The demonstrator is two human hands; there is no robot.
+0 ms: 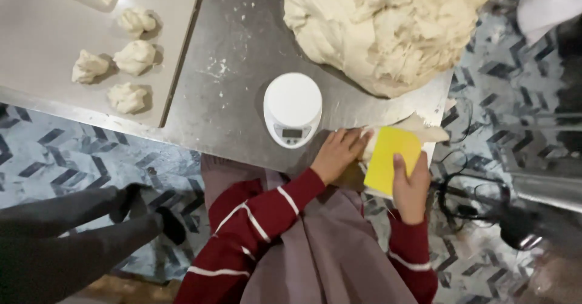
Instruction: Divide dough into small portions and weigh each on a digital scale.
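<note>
1. A yellow scraper [391,158], flat and rectangular, is held by the right hand [411,189] at the lower right of centre; the thumb is laid on its face and the fingers are wrapped behind it, so the card is pinched between them
2. The left hand [336,153] is pressed flat, fingers close together, onto a small piece of dough [418,127] at the near edge of the steel table [230,55]; the piece is mostly covered by the hand and scraper, so its full shape cannot be told
3. A round white scale [292,107] is stood just left of the left hand, near the table edge, with its small display turned toward the person
4. A large mass of dough [388,25] is spread over the upper right of the frame, just beyond the scale and hands
5. Four small dough portions [134,56] are laid on a pale tray [36,37] at the upper left, well apart from the hands
6. Red sleeves with white stripes [260,219] and a greyish apron [321,261] are seen at the bottom centre
7. Another person's dark-clad legs [73,237] are seen at the lower left, over a patterned floor [54,158]
</note>
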